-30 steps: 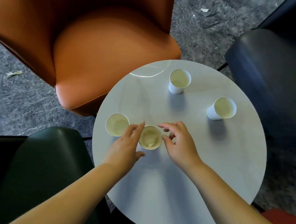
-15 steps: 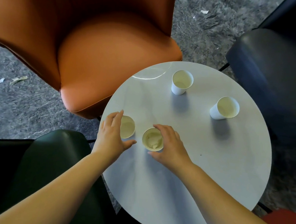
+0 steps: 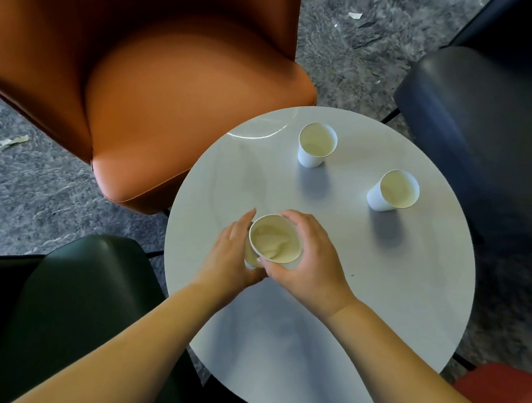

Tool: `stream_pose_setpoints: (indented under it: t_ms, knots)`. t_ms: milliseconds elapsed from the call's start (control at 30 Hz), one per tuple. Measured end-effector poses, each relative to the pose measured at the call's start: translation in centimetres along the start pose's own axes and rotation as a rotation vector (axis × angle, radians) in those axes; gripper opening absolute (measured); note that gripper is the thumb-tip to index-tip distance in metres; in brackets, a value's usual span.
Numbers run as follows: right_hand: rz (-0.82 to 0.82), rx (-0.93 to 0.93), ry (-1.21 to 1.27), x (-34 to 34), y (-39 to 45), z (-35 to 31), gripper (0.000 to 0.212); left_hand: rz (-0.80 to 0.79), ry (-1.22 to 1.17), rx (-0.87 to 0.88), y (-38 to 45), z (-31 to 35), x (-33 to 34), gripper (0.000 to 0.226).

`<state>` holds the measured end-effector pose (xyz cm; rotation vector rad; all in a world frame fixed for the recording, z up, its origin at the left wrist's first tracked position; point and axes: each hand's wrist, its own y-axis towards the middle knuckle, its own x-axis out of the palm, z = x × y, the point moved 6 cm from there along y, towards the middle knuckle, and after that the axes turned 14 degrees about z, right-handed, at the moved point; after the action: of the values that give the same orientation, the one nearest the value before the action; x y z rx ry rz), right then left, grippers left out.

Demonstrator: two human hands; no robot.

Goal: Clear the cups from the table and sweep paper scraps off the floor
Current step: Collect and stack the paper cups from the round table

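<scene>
My right hand [image 3: 310, 264] grips the top cup [image 3: 275, 239], fingers [image 3: 295, 218] curled round its far rim and thumb on the near side. This cup sits in or over a second cup [image 3: 250, 260], only a sliver of which shows under its left edge; can't tell if fully nested. My left hand [image 3: 230, 256] is against the left side of that pair, fingers fairly straight and together, pointing away from me, thumb hidden beneath. Can't tell if it actually clamps the lower cup. Both hands are over the near-left part of the round white desk [image 3: 379, 293].

Two more cups stand upright on the desk, well apart from my hands: far cup [image 3: 316, 144] toward the back, right cup [image 3: 394, 191] toward the right edge.

Paper scraps on the grey floor: two at left [image 3: 12, 141], one at top [image 3: 354, 15].

Orange chair [image 3: 171, 94] just beside the desk at back left, green chair [image 3: 79, 306] near left, dark chair [image 3: 491, 141] right, red seat [image 3: 505, 396] bottom right.
</scene>
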<state>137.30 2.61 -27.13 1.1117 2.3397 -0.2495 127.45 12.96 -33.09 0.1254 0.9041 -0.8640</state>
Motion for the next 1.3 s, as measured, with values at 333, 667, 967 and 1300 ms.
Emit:
stream_pose_setpoints:
  t_ms: [333, 667, 967, 1300]
  knots:
    - [-0.180, 0.105, -0.099, 1.1, -0.7, 4.7, 0.082, -0.059, -0.193, -0.088, -0.7, 0.3, 1.1, 0.099]
    - [-0.001, 0.219, -0.108, -2.9, 0.0, 7.1, 0.080, 0.067, -0.047, -0.008, 4.0, 2.8, 0.0, 0.082]
    - [0.179, 0.278, -0.178, -8.5, 0.1, 10.7, 0.076, 0.227, 0.057, 0.125, 13.7, 10.0, -0.2, 0.058]
    - [0.219, 0.337, -0.167, -10.8, -0.8, 12.9, 0.077, 0.253, 0.099, 0.212, 15.0, 11.6, 1.7, 0.009]
